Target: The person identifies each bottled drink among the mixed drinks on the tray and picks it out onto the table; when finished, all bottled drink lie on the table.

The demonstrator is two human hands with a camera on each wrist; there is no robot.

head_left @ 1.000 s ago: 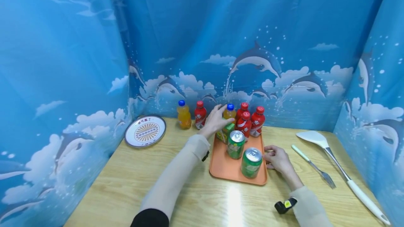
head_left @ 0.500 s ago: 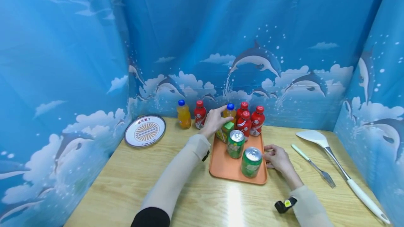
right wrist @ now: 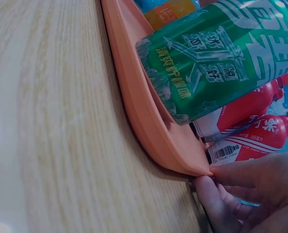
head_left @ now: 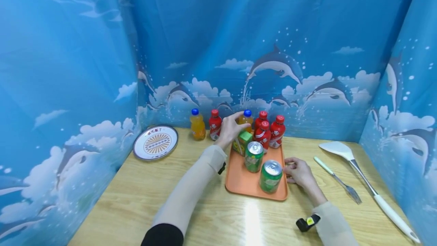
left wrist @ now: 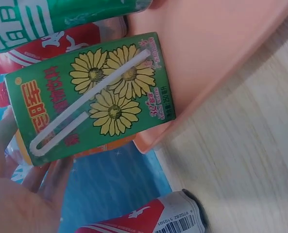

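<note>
My left hand [head_left: 230, 130] grips an orange-drink bottle [head_left: 246, 120] with a blue cap, behind the green drink carton [head_left: 243, 139]. In the left wrist view, the carton [left wrist: 93, 97] with its white straw hides most of the bottle and part of the hand [left wrist: 22, 199]. My right hand [head_left: 300, 172] pinches the right rim of the orange tray [head_left: 239, 185]; the right wrist view shows thumb and forefinger at that rim. Two green cans [head_left: 254, 158] stand on the tray, one nearer the front. Several red bottles [head_left: 263, 136] are grouped at its back right.
Left of the tray stand another orange-drink bottle [head_left: 197, 126] and a red bottle [head_left: 215, 125]. A patterned plate [head_left: 155, 142] lies at the far left. To the right lie a fork [head_left: 338, 179] and a long white-handled spatula [head_left: 365, 183]. A printed curtain encloses the table's back and sides.
My left hand has moved off the carton's top, which now shows more, and its fingers sit about the bottle, which has risen slightly. The right hand stays at the tray rim.
</note>
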